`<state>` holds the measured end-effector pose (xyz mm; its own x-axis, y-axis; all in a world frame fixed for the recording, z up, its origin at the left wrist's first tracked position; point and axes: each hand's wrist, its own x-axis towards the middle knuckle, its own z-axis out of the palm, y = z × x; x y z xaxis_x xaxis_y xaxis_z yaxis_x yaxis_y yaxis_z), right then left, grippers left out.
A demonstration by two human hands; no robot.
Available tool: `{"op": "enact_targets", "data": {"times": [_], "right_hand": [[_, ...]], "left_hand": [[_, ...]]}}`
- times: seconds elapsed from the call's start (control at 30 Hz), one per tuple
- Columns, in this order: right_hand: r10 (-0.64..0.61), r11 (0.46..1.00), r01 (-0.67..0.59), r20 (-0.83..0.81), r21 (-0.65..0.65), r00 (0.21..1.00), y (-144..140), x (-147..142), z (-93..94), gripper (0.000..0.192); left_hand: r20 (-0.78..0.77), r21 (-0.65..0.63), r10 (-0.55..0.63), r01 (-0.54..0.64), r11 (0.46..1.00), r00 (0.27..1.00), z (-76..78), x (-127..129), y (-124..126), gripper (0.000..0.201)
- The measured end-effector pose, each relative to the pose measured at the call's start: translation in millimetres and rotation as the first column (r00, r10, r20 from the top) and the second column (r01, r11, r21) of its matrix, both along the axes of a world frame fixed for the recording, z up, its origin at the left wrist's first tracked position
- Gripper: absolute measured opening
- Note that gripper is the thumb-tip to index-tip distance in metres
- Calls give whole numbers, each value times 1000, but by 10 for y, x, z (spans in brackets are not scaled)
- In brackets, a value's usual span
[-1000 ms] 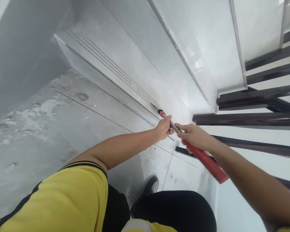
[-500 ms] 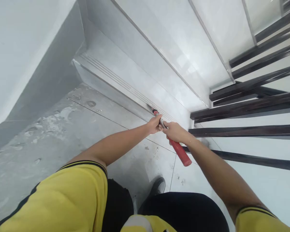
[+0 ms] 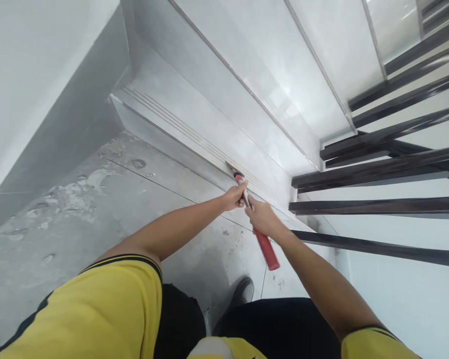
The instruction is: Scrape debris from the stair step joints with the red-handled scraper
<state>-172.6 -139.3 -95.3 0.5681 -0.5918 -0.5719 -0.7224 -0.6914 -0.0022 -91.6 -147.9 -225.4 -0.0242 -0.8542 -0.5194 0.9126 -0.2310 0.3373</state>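
Note:
A long, slim tool (image 3: 266, 250) with a red rear handle, a grey metal middle and a narrow pointed tip looks like a scraper. Around its front shaft, just behind the red and black collar, my left hand (image 3: 233, 198) is closed. My right hand (image 3: 264, 217) wraps the tool farther back, where the grey part meets the red handle. The tip rests on or just over the grooved front strip of the lowest stair tread (image 3: 194, 112); whether it touches cannot be made out. Fingers partly hide the middle of the tool.
More pale steps (image 3: 269, 55) rise toward the upper right. Dark railing bars (image 3: 377, 204) stand along the right side. A grey wall base (image 3: 71, 114) borders the left. Whitish residue (image 3: 97, 177) marks the tiled floor (image 3: 164, 219), where my black shoe (image 3: 243, 290) stands.
The red handle end has swung left and closer to my body, and both hands have shifted slightly left with it. The tip stays on nearly the same part of the grooved strip.

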Motion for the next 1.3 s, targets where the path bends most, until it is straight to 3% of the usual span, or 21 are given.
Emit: {"op": "enact_targets", "data": {"times": [0.13, 0.3, 0.5, 0.63, 0.83, 1.13, 1.3], "right_hand": [[-128, 990, 122, 80, 74, 989, -226, 160, 263, 39], [-347, 906, 344, -31, 249, 937, -508, 317, 486, 49], [-451, 791, 480, -170, 379, 876, -697, 280, 882, 65], [-511, 780, 514, -108, 356, 852, -721, 349, 855, 65], [-504, 786, 525, -154, 325, 850, -791, 535, 822, 67], [-473, 808, 510, -192, 294, 860, -925, 567, 842, 64], [-458, 781, 515, -235, 354, 857, -989, 630, 905, 62]], "left_hand": [[-108, -179, 40, -59, 982, 993, 152, 94, -124, 47], [-286, -104, 88, -122, 987, 954, 300, 53, -182, 43], [-386, -113, 78, -130, 985, 919, 531, -110, -121, 39], [-415, -120, 114, -178, 977, 903, 486, -45, -241, 39], [-468, -212, 20, -134, 968, 883, 298, 79, -350, 42], [-486, -251, 10, -150, 956, 874, 306, 109, -399, 44], [-505, -240, 38, -182, 954, 862, 327, 115, -400, 41]]}}
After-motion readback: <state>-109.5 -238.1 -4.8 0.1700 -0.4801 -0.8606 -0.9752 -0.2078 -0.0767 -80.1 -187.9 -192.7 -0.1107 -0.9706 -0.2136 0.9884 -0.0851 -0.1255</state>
